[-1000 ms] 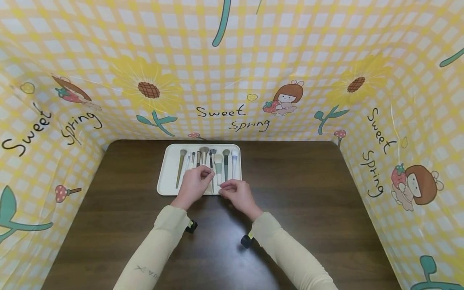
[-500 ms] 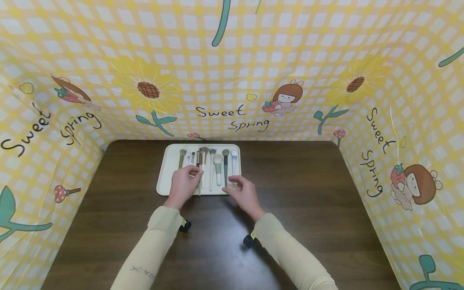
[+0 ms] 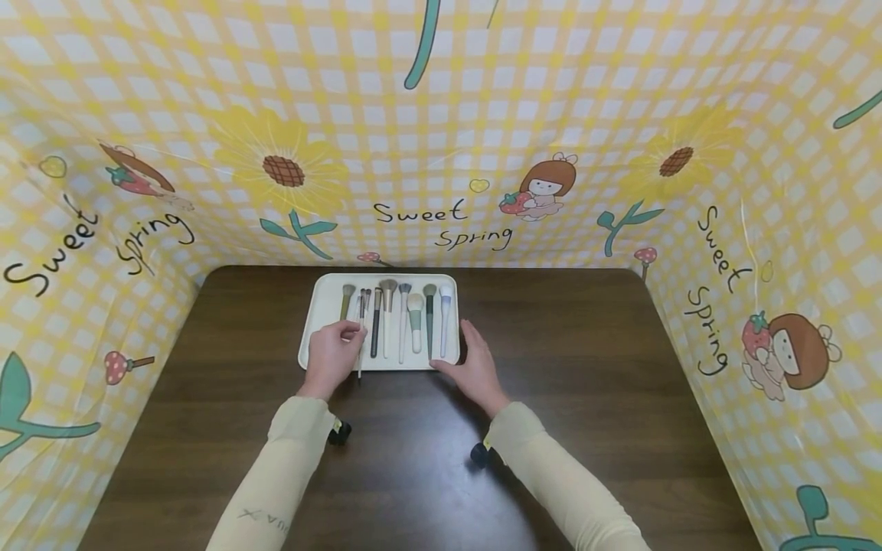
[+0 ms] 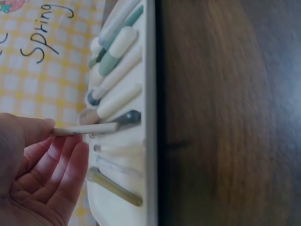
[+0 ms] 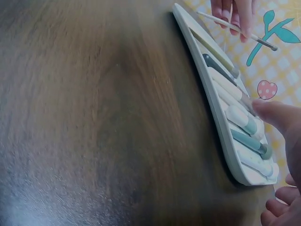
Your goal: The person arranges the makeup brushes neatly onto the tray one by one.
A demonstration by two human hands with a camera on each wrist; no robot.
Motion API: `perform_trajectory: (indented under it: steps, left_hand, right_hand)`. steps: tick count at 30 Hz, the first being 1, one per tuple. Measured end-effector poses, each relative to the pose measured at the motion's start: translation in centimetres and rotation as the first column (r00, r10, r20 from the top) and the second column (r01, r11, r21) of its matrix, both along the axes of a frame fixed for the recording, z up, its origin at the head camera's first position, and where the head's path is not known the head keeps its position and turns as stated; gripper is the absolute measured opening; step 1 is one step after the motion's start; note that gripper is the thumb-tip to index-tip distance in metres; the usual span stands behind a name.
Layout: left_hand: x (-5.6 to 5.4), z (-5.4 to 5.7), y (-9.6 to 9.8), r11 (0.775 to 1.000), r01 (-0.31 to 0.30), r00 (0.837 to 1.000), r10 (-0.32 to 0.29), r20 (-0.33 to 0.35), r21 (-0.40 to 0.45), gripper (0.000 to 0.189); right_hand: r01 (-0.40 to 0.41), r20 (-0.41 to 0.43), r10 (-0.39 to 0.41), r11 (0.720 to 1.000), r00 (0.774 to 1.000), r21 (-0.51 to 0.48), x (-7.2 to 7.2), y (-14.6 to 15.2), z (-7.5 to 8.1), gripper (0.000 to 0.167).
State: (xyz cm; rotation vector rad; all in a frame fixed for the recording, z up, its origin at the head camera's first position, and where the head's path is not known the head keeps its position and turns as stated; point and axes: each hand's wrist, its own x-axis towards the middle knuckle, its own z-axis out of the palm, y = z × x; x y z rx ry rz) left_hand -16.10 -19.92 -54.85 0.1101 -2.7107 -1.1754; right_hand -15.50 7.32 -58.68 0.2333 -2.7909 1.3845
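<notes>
My left hand pinches a thin makeup brush between thumb and fingers, above the left part of a white tray. The brush has a pale handle and a small dark head, seen whole in the right wrist view. Several makeup brushes lie side by side in the tray. Among them are an olive brush, a black-handled brush, a green-and-white brush and a dark green brush. At the tray's front right corner, my right hand holds nothing, its fingers spread.
The tray lies near the back edge of a dark wooden table. Yellow checked cloth rises behind and on both sides. A small black camera sits on the left wrist, another camera on the right.
My left hand has moved left over the tray, carrying the thin brush from the middle to the left. My right hand has shifted slightly right and its fingers have spread.
</notes>
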Motion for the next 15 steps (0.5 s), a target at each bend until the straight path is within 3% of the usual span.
perform_trajectory:
  steps: [9,15]
  left_hand:
    - [0.1,-1.0,-1.4,0.999,-0.051,0.999,0.051,-0.003,-0.020,0.021]
    - [-0.1,-1.4,-2.1,0.997,-0.070,0.997,0.070,0.008,-0.023,0.024]
  right_hand:
    - [-0.100,0.014,0.099,0.985,0.995,0.142,-1.3,-0.1,-0.3,0.118]
    - [-0.153,0.029,0.152,0.938,0.988,0.310,-2.6,-0.6,-0.6,0.122]
